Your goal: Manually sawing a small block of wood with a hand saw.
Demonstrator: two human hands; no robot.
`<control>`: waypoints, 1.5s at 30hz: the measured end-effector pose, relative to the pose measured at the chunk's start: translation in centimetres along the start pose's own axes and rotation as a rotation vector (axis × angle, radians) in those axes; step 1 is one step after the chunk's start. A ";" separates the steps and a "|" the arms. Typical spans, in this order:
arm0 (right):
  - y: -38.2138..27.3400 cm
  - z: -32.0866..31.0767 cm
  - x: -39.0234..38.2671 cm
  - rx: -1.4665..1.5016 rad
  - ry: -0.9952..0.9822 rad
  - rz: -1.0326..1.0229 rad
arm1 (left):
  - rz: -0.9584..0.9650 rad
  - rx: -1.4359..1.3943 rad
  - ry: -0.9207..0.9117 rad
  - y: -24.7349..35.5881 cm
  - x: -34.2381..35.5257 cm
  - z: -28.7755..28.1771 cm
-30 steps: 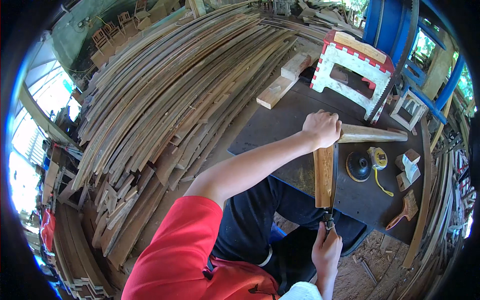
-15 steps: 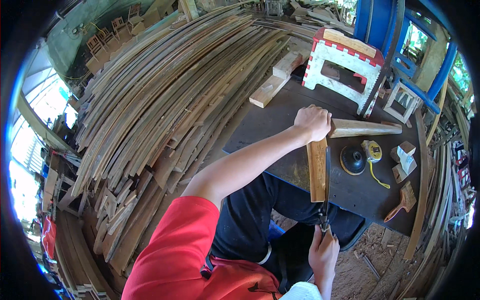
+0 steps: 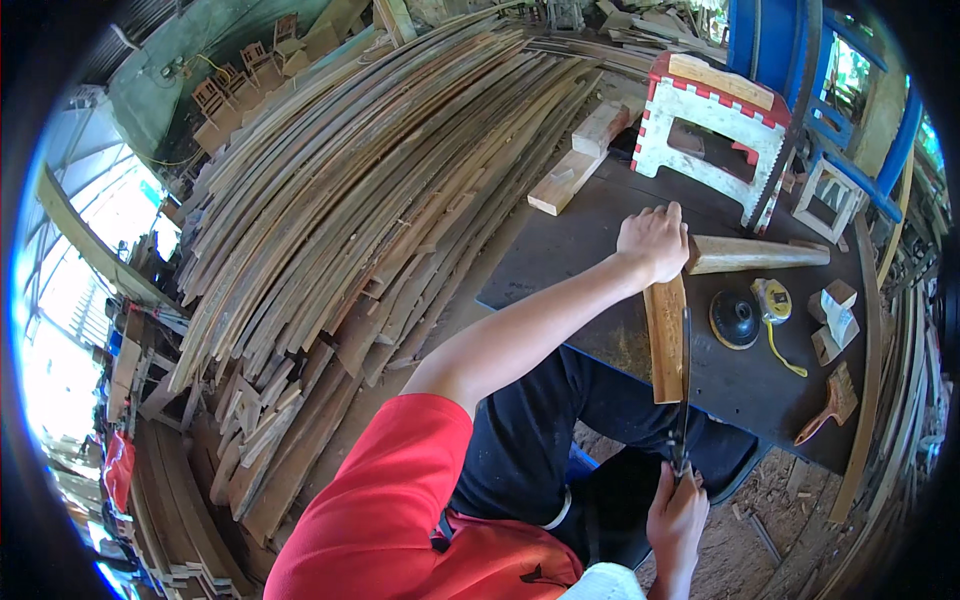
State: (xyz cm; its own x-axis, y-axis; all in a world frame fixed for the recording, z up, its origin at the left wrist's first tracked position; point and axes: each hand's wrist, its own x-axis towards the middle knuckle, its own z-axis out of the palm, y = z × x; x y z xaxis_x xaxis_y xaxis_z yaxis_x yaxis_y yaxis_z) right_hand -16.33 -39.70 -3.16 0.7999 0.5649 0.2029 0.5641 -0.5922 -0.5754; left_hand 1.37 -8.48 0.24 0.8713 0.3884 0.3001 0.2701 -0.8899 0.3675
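Observation:
My left hand [image 3: 652, 240] grips the near wooden piece [image 3: 665, 340] at its top, where it meets a crosswise wooden piece [image 3: 760, 255] on the dark worktop [image 3: 545, 275]. My right hand [image 3: 676, 515] is closed round the handle of a long, thin-bladed tool [image 3: 684, 380], whose blade lies along the right side of the near piece. To the right lie a black round pad [image 3: 733, 320], a yellow tape measure [image 3: 772, 300], a small wooden block with white paper [image 3: 835, 325] and a brush [image 3: 830, 410].
A red-and-white step stool [image 3: 700, 150] and stacked wood blocks [image 3: 565, 180] stand at the worktop's back, beside blue machinery [image 3: 760, 50]. Long planks [image 3: 380, 180] are piled across the floor at left. A long strip [image 3: 862, 420] runs along the worktop's right edge.
My right hand and the tool have moved back toward me along the near piece. The view has shifted slightly; my left hand stays on the wood.

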 end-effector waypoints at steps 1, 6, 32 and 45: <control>0.4 0.0 0.0 0.000 -0.002 -0.007 | -0.005 0.001 0.005 0.3 0.0 0.0; -0.5 0.3 2.4 0.069 -0.062 0.130 | 0.030 0.020 0.002 0.8 -0.5 0.1; 0.6 -0.6 0.9 0.018 -0.101 0.098 | -0.064 0.119 -0.160 0.8 0.1 -0.9; 0.0 -0.2 0.6 0.000 -0.038 0.058 | -0.049 0.106 -0.094 0.8 -0.3 -0.3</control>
State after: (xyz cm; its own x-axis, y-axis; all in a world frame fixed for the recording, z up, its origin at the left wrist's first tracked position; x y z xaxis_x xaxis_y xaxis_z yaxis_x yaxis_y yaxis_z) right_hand -15.78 -39.50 -2.91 0.8231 0.5507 0.1387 0.5167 -0.6250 -0.5851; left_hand 1.21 -9.27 0.71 0.8893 0.4121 0.1983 0.3507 -0.8927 0.2829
